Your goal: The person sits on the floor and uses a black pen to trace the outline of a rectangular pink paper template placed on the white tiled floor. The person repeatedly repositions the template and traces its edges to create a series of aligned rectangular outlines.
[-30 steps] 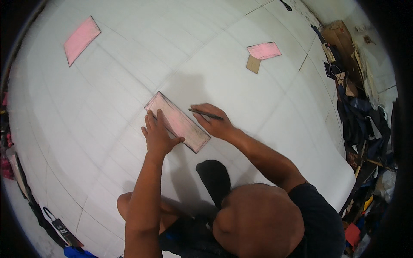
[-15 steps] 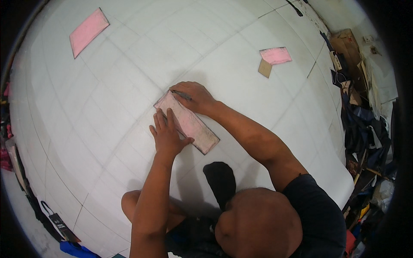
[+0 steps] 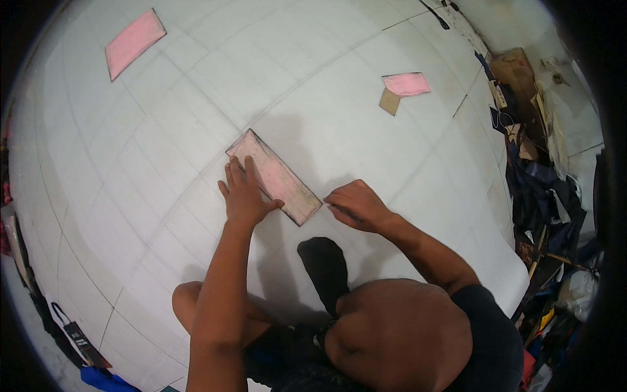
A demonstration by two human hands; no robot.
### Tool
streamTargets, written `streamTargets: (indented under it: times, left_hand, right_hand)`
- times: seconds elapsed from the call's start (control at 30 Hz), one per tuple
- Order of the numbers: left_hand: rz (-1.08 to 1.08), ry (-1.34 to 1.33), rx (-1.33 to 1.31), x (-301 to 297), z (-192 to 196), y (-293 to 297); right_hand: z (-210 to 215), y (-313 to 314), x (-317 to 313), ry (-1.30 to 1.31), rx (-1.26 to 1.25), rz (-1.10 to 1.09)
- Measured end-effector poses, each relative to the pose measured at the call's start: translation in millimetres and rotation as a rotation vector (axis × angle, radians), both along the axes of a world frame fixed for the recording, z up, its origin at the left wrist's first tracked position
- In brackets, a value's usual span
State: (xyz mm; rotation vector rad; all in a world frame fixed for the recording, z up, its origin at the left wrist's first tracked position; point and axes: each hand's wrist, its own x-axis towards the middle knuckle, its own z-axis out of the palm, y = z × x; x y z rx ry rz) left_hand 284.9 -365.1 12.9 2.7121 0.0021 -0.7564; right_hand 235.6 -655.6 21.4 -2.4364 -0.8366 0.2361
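With the left hand [image 3: 245,196] spread flat on the pink template [image 3: 274,176] lying on the white sheet [image 3: 163,196], the right hand [image 3: 356,206], fingers curled at its lower corner, should trace snugly without shifting it.

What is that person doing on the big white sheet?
A person sits on a big white sheet ruled with lines. The left hand presses flat on a long pink template. The right hand rests at the template's near corner; whether it holds anything, I cannot tell. Another pink piece lies far off, and a smaller one too.
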Motion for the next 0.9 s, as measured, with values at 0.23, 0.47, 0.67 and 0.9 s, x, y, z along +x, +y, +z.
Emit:
streamTargets:
  times: [0.23,0.47,0.67,0.9]
  left_hand:
    - [-0.004,-0.114,-0.031,-36.4,-9.9,19.2]
    - [0.163,-0.111,-0.021,-81.1,-15.0,33.2]
    - [0.137,-0.180,-0.052,-85.0,-33.6,28.5]
    - [0.111,-0.237,-0.007,-87.7,-40.3,27.6]
  right_hand:
    - [13.5,-16.4,-55.8,0.058,0.187,-0.480]
    - [37.3,5.6,-98.3,0.150,0.162,-0.592]
    - [63.7,4.8,-81.0,0.106,0.104,-0.652]
    - [94.5,-18.3,-54.3,-0.051,0.228,-0.950]
